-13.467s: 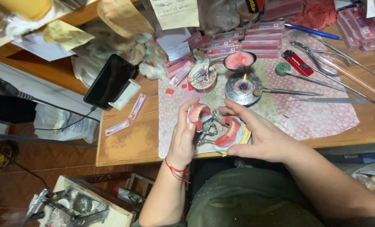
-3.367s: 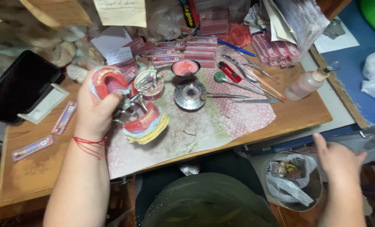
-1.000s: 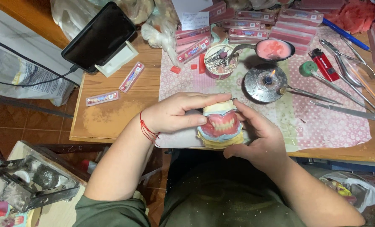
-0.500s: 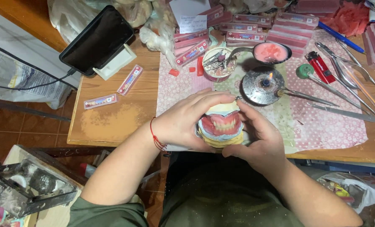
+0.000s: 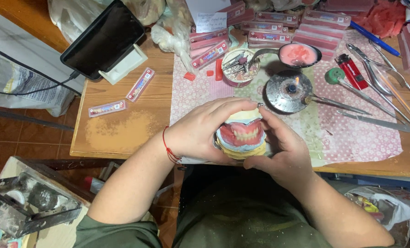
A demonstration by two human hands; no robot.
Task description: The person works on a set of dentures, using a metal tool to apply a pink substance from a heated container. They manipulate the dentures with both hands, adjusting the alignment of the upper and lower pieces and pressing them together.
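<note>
Both hands now close around a set of dental models pressed together, held just above the near edge of the counter (image 5: 122, 138): the left hand (image 5: 200, 131) wraps its fingers (image 5: 223, 108) over the top and left side of the yellow stone casts (image 5: 242, 135), while the right hand (image 5: 283, 154) cups them from the right and below, its fingers clamped on the cast as well. A second ago the pair sat a little further out over the patterned cloth (image 5: 352, 133), with the pink wax and the row of teeth turned more openly to the camera; since then the hands have drawn slightly nearer the body and tightened, and the left hand covers more of the upper cast. A few seconds before that the right hand was away at the side and the left alone held the work (so the two-handed grip is recent). Judged from this, the upper and lower halves are being squeezed into their bite and checked, with shaping tools set aside. Behind the hands a small spirit burner (image 5: 290, 89) stands lit on its round metal dish, with a tin of burs (image 5: 239, 66), a spoon of pink wax (image 5: 299, 54), a red lighter (image 5: 352, 71) and steel instruments (image 5: 379, 92) lying well apart from the hands.
</note>
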